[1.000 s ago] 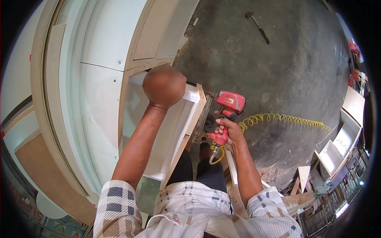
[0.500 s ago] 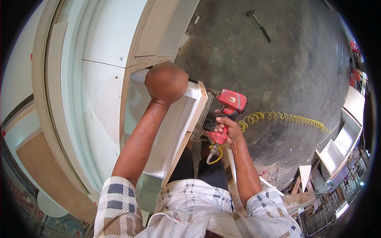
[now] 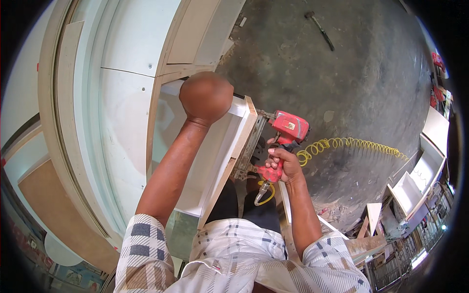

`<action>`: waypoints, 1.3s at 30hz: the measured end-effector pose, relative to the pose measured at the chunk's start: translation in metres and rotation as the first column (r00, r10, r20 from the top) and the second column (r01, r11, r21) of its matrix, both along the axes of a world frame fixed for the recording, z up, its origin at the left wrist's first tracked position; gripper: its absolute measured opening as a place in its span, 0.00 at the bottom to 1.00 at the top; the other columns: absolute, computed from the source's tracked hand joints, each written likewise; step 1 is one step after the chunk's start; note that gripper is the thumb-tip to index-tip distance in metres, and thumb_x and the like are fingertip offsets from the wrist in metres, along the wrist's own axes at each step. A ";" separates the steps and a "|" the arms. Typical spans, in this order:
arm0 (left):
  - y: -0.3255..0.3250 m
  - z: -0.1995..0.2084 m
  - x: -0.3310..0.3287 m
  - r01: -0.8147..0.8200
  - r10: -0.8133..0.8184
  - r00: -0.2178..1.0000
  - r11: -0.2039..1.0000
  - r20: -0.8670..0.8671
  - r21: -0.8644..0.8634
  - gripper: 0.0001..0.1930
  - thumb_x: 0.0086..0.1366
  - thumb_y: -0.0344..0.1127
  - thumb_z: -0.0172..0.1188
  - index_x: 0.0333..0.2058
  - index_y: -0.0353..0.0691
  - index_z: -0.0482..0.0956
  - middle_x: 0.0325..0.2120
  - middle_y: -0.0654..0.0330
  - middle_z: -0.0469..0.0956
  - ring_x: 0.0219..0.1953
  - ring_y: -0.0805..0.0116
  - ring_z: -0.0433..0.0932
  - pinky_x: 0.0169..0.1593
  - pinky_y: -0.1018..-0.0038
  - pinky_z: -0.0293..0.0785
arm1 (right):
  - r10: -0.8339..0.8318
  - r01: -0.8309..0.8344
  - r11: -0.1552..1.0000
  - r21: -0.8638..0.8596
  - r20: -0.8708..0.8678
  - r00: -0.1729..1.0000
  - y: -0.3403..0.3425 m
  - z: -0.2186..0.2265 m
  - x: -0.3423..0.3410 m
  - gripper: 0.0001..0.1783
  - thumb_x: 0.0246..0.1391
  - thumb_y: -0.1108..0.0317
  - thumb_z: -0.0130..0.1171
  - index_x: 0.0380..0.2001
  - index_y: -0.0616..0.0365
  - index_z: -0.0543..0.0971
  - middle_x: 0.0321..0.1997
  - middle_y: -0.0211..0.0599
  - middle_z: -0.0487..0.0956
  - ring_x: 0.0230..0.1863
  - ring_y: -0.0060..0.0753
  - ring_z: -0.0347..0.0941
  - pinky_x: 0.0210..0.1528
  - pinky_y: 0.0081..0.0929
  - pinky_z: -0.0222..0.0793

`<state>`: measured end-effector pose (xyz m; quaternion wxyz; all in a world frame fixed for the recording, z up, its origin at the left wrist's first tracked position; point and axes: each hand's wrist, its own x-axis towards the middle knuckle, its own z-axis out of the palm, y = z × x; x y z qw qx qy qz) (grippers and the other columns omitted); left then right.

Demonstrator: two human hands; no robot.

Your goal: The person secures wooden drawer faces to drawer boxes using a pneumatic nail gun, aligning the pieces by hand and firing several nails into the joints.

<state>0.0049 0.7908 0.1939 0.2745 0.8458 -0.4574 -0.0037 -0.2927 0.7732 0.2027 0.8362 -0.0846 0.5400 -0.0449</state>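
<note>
Gripping the red nail gun (image 3: 283,141) by its handle, the right hand (image 3: 282,165) has its fingers (image 3: 271,157) wrapped tight around the grip, low on the tool. The gun's dark nose is pressed against the outer face of the white box's right side panel (image 3: 229,161), whose raw wooden edge shows as a pale strip running down toward the person. A yellow coiled air hose (image 3: 351,145) leads off from the gun across the grey concrete floor (image 3: 342,73) to the right, and a short loop of the same yellow hose hangs below the handle.

The left hand (image 3: 206,97) rests on the top edge of the white box (image 3: 195,161), at its far end; it shows as a closed, rounded fist, and whether its fingers curl over the edge or merely press on it cannot be told from above. The left forearm runs down over the box's open white inside.

To the left of the box stands a large curved white piece (image 3: 117,97) with pale wooden edging. A hammer (image 3: 320,29) lies on the floor well apart, near the top. Small white cabinet parts (image 3: 420,171) sit at the right edge. The person wears a checked shirt (image 3: 234,259).
</note>
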 end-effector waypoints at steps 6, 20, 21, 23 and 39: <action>-0.005 0.002 0.003 0.008 -0.008 1.000 1.000 -0.025 -0.005 0.12 0.53 0.37 0.58 0.14 0.42 0.73 0.15 0.56 0.74 0.18 0.52 0.73 0.25 0.60 0.67 | -0.019 0.019 0.999 -0.034 -0.002 1.000 -0.001 0.016 0.009 0.23 0.55 0.75 0.60 0.55 0.62 0.74 0.16 0.21 0.65 0.16 0.19 0.65 0.30 0.28 0.71; -0.009 0.003 0.012 0.008 0.026 0.987 0.978 -0.161 0.208 0.11 0.57 0.38 0.59 0.19 0.40 0.79 0.20 0.54 0.79 0.25 0.49 0.78 0.33 0.56 0.74 | -0.068 0.081 0.991 -0.111 0.116 0.991 0.014 0.005 -0.001 0.22 0.57 0.73 0.59 0.56 0.59 0.72 0.21 0.23 0.67 0.19 0.21 0.66 0.34 0.30 0.72; -0.007 0.013 0.010 -0.010 0.021 0.983 0.998 -0.181 0.059 0.11 0.59 0.39 0.61 0.22 0.39 0.80 0.24 0.53 0.80 0.28 0.49 0.79 0.35 0.57 0.74 | -0.077 0.091 0.985 -0.147 0.100 0.992 0.018 0.008 -0.002 0.22 0.57 0.73 0.59 0.56 0.59 0.72 0.21 0.23 0.67 0.19 0.21 0.66 0.34 0.30 0.72; 0.003 0.033 0.000 -0.076 0.029 0.954 0.986 -0.299 -0.150 0.11 0.62 0.39 0.63 0.28 0.37 0.80 0.31 0.50 0.82 0.35 0.50 0.81 0.38 0.59 0.75 | -0.144 0.158 0.977 -0.146 0.100 0.984 0.023 0.014 -0.003 0.22 0.57 0.73 0.59 0.56 0.59 0.73 0.20 0.23 0.67 0.20 0.21 0.67 0.34 0.30 0.73; 0.133 0.043 -0.022 0.636 -0.690 0.701 0.720 -0.183 -0.279 0.31 0.48 0.42 0.78 0.53 0.47 0.81 0.61 0.54 0.75 0.63 0.51 0.74 0.62 0.60 0.74 | -0.604 0.648 0.665 -0.372 0.243 0.759 0.076 0.067 0.079 0.14 0.59 0.72 0.59 0.49 0.54 0.77 0.20 0.21 0.70 0.20 0.18 0.68 0.33 0.27 0.76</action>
